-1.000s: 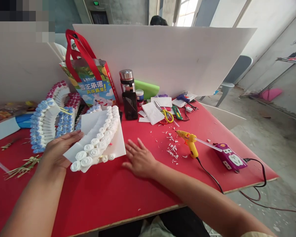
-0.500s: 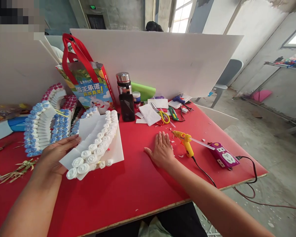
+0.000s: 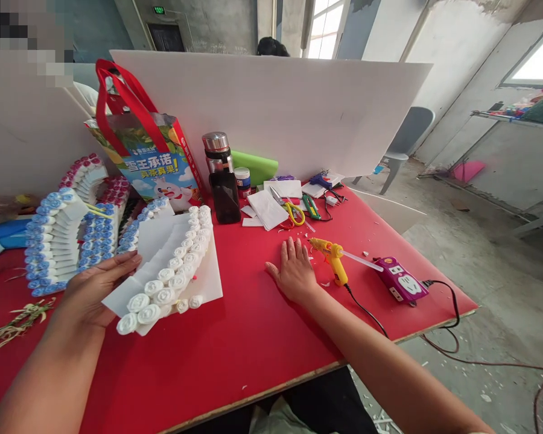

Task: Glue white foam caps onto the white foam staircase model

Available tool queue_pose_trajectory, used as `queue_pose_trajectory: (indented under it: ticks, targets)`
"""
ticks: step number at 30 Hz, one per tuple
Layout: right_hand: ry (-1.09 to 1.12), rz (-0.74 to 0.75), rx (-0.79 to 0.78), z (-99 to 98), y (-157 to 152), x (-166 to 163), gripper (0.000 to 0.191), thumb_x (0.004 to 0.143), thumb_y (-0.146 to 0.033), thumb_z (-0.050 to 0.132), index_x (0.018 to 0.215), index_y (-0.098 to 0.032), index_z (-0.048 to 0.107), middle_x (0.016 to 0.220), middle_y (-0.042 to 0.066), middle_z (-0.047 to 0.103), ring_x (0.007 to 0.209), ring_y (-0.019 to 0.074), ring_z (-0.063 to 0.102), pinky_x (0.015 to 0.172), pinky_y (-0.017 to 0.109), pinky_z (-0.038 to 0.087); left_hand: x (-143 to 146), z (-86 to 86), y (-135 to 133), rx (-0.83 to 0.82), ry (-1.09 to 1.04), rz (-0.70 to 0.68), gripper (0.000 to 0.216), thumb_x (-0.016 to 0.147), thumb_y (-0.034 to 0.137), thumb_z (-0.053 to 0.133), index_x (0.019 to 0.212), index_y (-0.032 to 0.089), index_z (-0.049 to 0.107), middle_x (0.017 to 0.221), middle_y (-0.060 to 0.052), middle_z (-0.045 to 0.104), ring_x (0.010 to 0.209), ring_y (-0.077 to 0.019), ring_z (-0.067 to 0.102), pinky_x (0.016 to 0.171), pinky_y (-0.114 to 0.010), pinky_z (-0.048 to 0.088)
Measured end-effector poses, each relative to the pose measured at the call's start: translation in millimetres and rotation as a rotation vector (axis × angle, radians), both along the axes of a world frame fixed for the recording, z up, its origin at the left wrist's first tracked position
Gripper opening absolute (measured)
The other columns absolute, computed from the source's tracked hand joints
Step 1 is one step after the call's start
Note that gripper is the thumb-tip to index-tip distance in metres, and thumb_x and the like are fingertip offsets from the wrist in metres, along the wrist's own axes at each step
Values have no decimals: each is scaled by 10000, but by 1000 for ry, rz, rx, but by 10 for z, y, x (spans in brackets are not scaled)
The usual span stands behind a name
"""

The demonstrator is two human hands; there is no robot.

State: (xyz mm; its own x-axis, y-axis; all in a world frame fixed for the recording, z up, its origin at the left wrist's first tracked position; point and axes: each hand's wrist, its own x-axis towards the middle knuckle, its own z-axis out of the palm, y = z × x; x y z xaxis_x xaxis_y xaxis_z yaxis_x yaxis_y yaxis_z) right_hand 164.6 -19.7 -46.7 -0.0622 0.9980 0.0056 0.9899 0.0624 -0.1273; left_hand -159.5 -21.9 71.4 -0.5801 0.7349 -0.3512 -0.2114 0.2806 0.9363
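In my left hand (image 3: 100,283) is a stack of white paper pieces edged with rolled white paper roses (image 3: 176,274), gripped by its left edge and held tilted above the table. My right hand (image 3: 295,270) lies flat on the red table (image 3: 235,355), palm down with fingers stretched out. Just right of that hand rests a yellow hot glue gun (image 3: 333,260) with a clear glue stick in its back. Behind my left hand stand similar bundles with blue roses (image 3: 49,241) and dark pink roses (image 3: 88,172).
A purple power strip (image 3: 400,280) lies near the right edge, its cord dropping to the floor. Further back are yellow-handled scissors (image 3: 294,212), a green cutter (image 3: 311,206), folded white paper (image 3: 268,208), a phone (image 3: 225,199), a flask (image 3: 217,150) and a shopping bag (image 3: 149,166). A white board (image 3: 298,114) stands behind.
The whole view has shifted slightly, so most things appear further left. My left hand still holds the rose-edged paper, and my right hand stays flat on the table.
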Motion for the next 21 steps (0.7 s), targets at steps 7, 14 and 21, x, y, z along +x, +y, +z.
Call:
queue_pose_trajectory:
  ticks: [7,14,21]
  targets:
    - [79,130,92,130,-350,-162,877,999,-669,208,1571,-14,318,1646,236,229,1556,362,137,1240,554,108,78,-32,30,9,25,-14,218,755,-56,643,837,133,714,616,23,712,434,-112,642,400,-169,522]
    - [38,174,27,43,-94,-93,738,1050,-516,220,1573,1,289,1644,192,251,1562,299,148,1262,514,-13,-5,-81,38,7,4,-56,220,753,-9,664,897,146,723,662,9,728,484,-132,668,447,-205,558]
    - [-36,31,93,-19,-444,170,828,1021,-580,312,1533,70,336,1611,284,282,1529,402,209,1235,584,67,1,-73,-8,11,10,-68,244,697,2,691,890,147,724,659,1,725,483,-135,657,446,-206,548]
